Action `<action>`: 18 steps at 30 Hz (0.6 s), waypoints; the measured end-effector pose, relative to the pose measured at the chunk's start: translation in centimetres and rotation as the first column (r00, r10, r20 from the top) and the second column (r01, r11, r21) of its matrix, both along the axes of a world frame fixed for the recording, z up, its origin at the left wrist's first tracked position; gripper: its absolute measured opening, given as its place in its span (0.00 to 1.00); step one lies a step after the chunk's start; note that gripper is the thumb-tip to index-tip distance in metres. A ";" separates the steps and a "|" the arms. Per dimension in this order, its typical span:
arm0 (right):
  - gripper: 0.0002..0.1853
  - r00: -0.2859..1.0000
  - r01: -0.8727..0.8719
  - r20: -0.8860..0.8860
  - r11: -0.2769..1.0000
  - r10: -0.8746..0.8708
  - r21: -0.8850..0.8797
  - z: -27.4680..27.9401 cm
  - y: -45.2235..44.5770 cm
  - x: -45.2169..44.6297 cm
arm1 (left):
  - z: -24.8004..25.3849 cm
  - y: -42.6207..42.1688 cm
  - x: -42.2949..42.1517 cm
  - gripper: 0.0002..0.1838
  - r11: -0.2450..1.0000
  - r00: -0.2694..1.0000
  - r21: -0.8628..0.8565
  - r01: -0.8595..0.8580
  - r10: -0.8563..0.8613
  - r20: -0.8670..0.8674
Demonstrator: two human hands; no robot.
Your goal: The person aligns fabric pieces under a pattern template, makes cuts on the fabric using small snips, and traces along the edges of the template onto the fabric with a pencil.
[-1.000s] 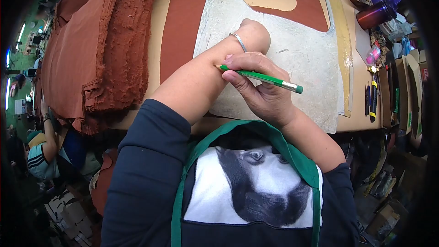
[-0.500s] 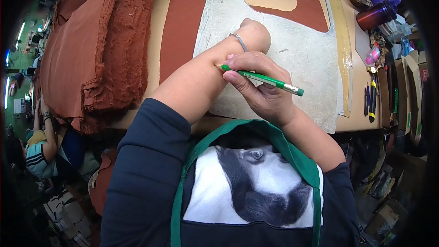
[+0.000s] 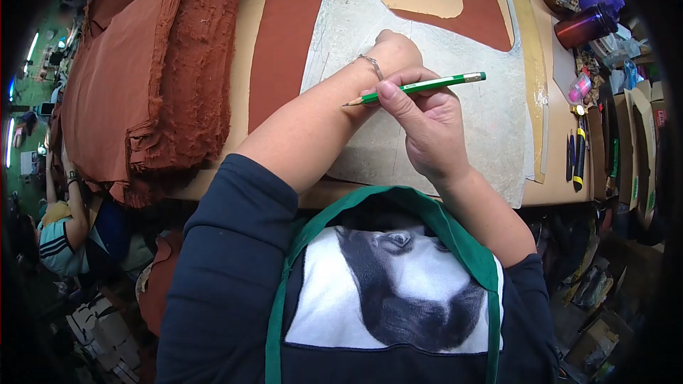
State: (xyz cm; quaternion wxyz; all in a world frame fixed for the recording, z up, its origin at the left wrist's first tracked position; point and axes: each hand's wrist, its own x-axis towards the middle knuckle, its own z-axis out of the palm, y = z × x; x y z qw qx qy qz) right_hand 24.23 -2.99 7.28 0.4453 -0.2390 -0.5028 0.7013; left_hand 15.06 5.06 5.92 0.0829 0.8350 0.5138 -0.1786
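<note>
My right hand [image 3: 437, 117] holds a green pencil [image 3: 427, 85] between thumb and fingers. The pencil's sharpened tip points left, over my left forearm; whether it touches the skin I cannot tell. Its eraser end sticks out to the right. My left hand [image 3: 398, 48], with a bracelet at the wrist, rests on a large pale grey sheet [image 3: 455, 135] with a deep curved cutout. The fingers of that hand are hidden from view. Under the sheet lies rust-red fabric [image 3: 284, 43], showing at its left edge and in the cutout.
A thick stack of rust-red fabric [image 3: 114, 85] with frayed edges stands at the left. A yellowish strip [image 3: 535, 78] lies right of the sheet. A yellow-black cutter [image 3: 580, 153] and a dark red tumbler [image 3: 585, 25] are further right. Another person [image 3: 64, 231] is at the far left.
The pencil has turned in my right hand, its eraser end swinging up and its tip shifting slightly right. My right fingers have changed their grip. My left hand stays nearly in place.
</note>
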 end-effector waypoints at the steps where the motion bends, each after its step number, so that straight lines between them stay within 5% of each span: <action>1: 0.06 1.000 0.011 -0.002 1.000 -0.011 0.003 -0.1 -0.1 0.0 | 0.1 -0.1 0.0 0.09 1.000 1.000 0.002 0.012 -0.012 -0.008; 7: 0.05 0.998 0.018 0.055 0.998 -0.022 0.067 -0.1 -0.5 -0.2 | 0.1 -0.1 0.1 0.08 1.000 0.999 0.004 0.027 -0.027 -0.037; 10: 0.04 0.978 0.067 0.163 0.937 -0.130 0.344 -0.5 -0.7 -0.3 | -0.1 -0.1 0.0 0.07 0.999 0.999 0.026 0.040 -0.039 -0.031; 14: 0.05 0.952 0.108 0.122 0.679 -0.282 0.726 -1.0 -0.2 -0.8 | 0.0 -0.2 0.2 0.06 0.999 0.997 0.029 0.040 -0.038 -0.068; 18: 0.05 0.953 0.030 0.212 0.767 -0.215 0.640 -0.8 -0.3 -0.4 | 0.1 -0.2 0.1 0.06 0.999 0.998 0.011 0.031 -0.030 -0.050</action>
